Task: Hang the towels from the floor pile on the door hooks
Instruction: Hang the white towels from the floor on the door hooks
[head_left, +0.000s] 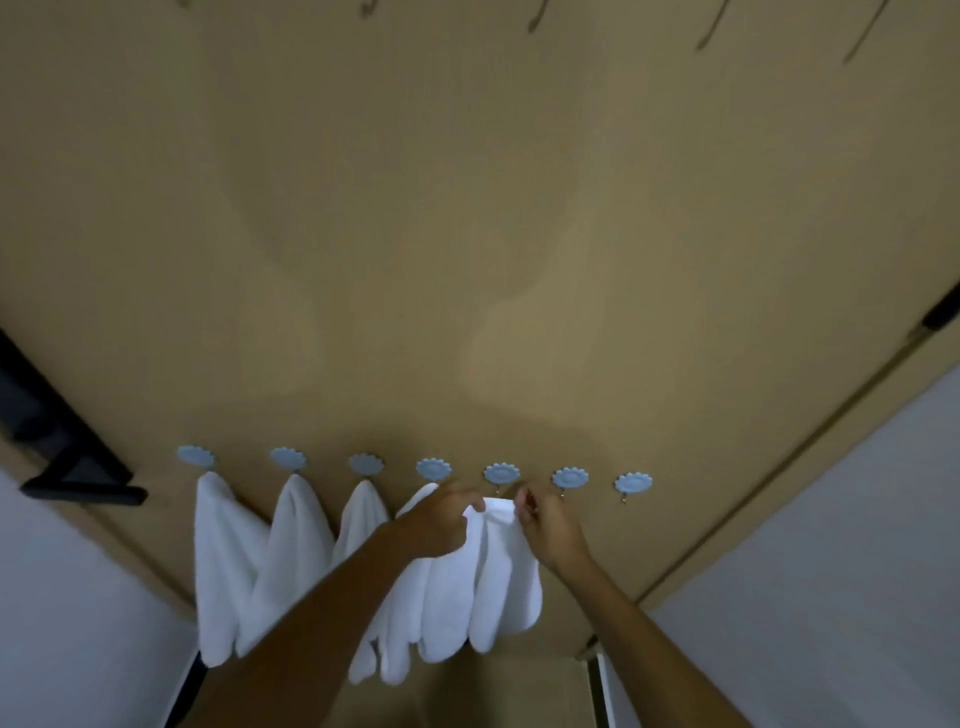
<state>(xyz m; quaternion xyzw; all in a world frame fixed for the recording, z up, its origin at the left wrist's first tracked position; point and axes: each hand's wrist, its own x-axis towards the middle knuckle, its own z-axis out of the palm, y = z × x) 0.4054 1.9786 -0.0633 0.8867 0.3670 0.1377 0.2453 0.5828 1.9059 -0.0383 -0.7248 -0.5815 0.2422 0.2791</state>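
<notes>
A row of blue flower-shaped hooks runs across the tan door (467, 234). White towels hang from the first hook (196, 455), second hook (287, 458) and third hook (365, 464); a fourth towel (410, 587) hangs below the fourth hook (433, 469). My left hand (441, 522) and my right hand (545, 525) both pinch the top edge of another white towel (501, 577), holding it just under the fifth hook (501, 474). The sixth hook (570, 478) and seventh hook (632, 483) are bare. The floor pile is out of view.
A black door handle (83, 491) sticks out at the left edge of the door. White walls (831, 571) flank the door on both sides. A black hinge (943, 312) sits at the right edge. Several thin hooks show near the door's top.
</notes>
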